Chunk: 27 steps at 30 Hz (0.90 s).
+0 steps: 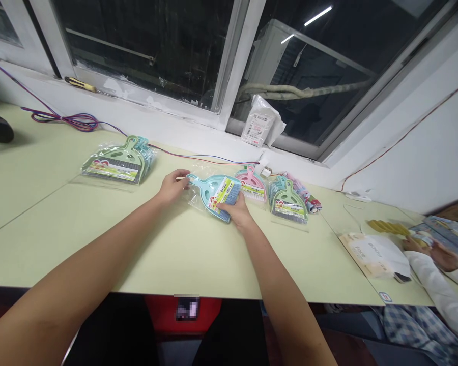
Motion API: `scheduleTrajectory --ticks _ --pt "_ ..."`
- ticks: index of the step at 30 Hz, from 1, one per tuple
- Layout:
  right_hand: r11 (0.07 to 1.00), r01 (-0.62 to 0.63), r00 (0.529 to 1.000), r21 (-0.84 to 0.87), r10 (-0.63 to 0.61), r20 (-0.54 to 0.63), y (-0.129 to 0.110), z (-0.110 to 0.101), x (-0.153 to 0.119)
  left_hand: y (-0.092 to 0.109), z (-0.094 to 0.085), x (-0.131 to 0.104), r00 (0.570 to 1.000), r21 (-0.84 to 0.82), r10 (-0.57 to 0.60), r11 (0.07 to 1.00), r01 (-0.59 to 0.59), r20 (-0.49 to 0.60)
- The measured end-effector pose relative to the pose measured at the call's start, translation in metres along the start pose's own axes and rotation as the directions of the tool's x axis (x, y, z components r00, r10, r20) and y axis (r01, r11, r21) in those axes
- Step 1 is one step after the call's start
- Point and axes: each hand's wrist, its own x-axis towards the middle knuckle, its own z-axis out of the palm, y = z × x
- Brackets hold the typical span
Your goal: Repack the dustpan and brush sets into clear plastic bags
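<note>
Beyond the front edge of the table, my right hand grips the bristles of the blue pan, thumb over the label. My left hand is closed at the handle tip. The blue pan is between my two hands, in a clear wrap; whether it touches the table, I cannot tell. Step in hand, as I judge it: two-handed handling of the wrapped set, label side up. The next move, in my judgement, calls for maintaining both grips until the set is supported, without snagging the loose wrap. Just past my right hand lies the pink pan; to its right, a green pan. Well to the left lies a second green pan. Farthest, on the sill, rests a screwdriver.
</note>
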Motion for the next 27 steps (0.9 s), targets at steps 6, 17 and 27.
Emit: scheduleTrajectory --ticks 6,17,27 --pt "0.999 0.011 0.999 -0.035 -0.012 -0.036 0.001 0.001 0.000 0.002 0.005 -0.005 0.999 0.012 -0.041 0.999 0.041 0.032" --pt "0.987 0.073 0.991 -0.143 -0.088 -0.097 0.001 0.002 -0.002 0.007 0.015 -0.014 0.999 0.114 0.019 0.993 -0.024 0.047" --pt "0.976 0.046 0.989 -0.214 -0.075 -0.131 -0.002 0.003 -0.002 0.004 0.019 -0.015 0.997 0.160 0.060 0.985 -0.066 0.044"
